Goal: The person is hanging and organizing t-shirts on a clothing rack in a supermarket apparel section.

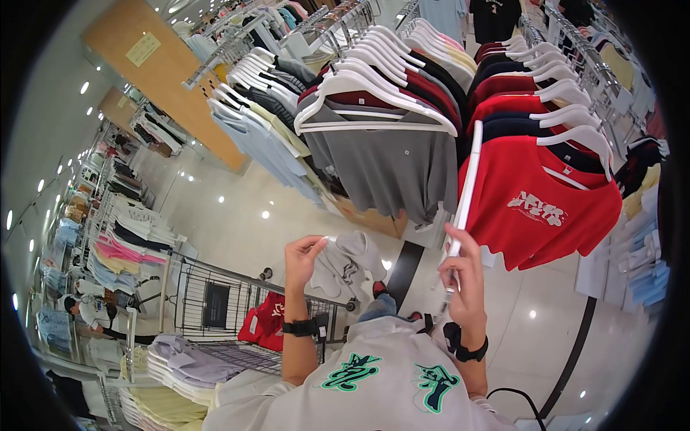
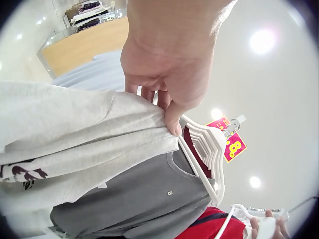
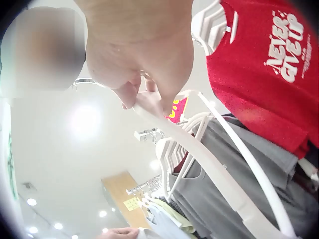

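Note:
My left hand [image 1: 303, 260] pinches a light grey garment [image 1: 343, 267] by its edge, thumb against the cloth. In the left wrist view that garment [image 2: 84, 119] hangs in folds, with a dark print low on it. My right hand [image 1: 463, 276] grips a white clothes hanger [image 1: 468, 183] near its neck, and the hanger carries no garment. The right wrist view shows the hanger's long arm and bar [image 3: 209, 164] reaching away from the fingers. Beyond the hands, a grey T-shirt [image 1: 381, 165] and a red printed T-shirt [image 1: 539, 194] hang on the racks.
A wire shopping cart [image 1: 215, 287] with a red garment [image 1: 264, 322] in it stands at the left. Light folded or hung shirts [image 1: 190, 359] lie near its front side. A wooden panel [image 1: 169, 86] rises behind the racks, above a glossy tiled floor [image 1: 237, 208].

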